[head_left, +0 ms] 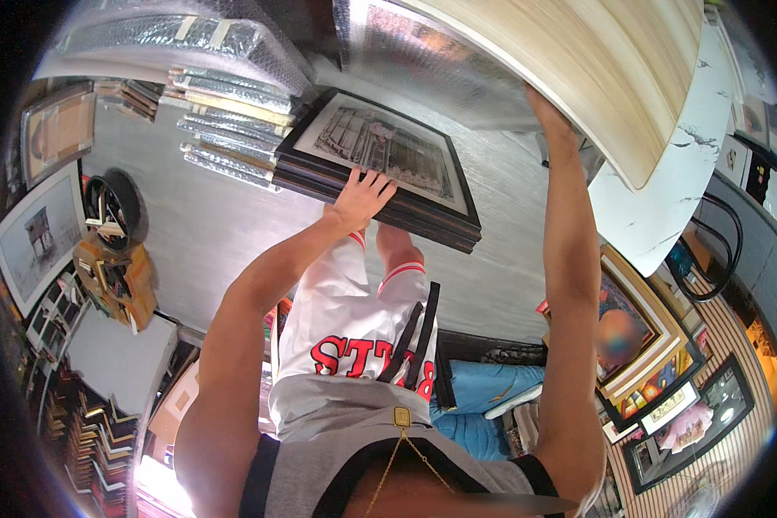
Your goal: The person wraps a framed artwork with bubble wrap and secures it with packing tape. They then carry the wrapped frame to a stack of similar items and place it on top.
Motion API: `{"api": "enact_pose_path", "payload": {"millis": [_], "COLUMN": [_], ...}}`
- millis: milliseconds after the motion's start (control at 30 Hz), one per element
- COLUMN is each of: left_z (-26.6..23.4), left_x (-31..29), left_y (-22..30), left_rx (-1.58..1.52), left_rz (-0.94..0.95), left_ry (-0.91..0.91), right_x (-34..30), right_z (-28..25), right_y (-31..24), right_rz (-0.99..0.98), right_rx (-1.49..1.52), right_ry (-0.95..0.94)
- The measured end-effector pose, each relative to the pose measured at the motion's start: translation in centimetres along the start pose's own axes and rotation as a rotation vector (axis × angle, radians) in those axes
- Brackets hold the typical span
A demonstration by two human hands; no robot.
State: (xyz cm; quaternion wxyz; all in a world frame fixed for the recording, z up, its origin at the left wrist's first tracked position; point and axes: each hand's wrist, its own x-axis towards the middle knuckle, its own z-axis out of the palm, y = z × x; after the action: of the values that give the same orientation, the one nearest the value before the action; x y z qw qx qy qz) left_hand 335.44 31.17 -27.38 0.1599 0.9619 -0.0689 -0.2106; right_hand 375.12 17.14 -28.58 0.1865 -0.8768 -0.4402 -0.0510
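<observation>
A stack of black picture frames (pixel 470 226) leans or lies in front of my legs. The top frame holds a grey street-scene picture (pixel 384 147) inside a pale mat. My left hand (pixel 363 203) grips the near edge of this stack, its fingers over the rim and its thumb mostly hidden. My right arm stretches far forward, and my right hand (pixel 546 110) is at the edge of a large pale wood-grain board (pixel 613 78). The fingers of that hand are hidden there. Beside it stands a large bubble-wrapped panel (pixel 440 65).
Several bubble-wrapped frames (pixel 233 129) are stacked to the left. A marble-patterned tabletop (pixel 639 216) juts in at the right. More framed pictures (pixel 691 423) stand at the lower right. At the far left are a round black bin (pixel 112 207) and frame corner samples (pixel 95 440).
</observation>
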Motion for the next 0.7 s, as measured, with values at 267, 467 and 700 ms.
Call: {"api": "enact_pose_path", "payload": {"millis": [267, 467, 700], "left_z": [-0.9, -3.5, -6.5], "left_x": [2.0, 6.1, 12.0], "left_y": [-0.6, -2.6, -5.3], "left_rx": [0.061, 0.003, 0.114], "left_rz": [0.018, 0.012, 0.011], "left_ry": [0.054, 0.141, 0.185], "right_x": [-0.2, -8.1, -14.8], "right_z": [-4.5, -5.8, -2.6], "right_y": [-5.6, -10.2, -9.4], "right_rz": [0.148, 0.206, 0.677], "right_rx": [-0.178, -0.027, 0.178], "right_ry": [-0.141, 0.041, -0.38]}}
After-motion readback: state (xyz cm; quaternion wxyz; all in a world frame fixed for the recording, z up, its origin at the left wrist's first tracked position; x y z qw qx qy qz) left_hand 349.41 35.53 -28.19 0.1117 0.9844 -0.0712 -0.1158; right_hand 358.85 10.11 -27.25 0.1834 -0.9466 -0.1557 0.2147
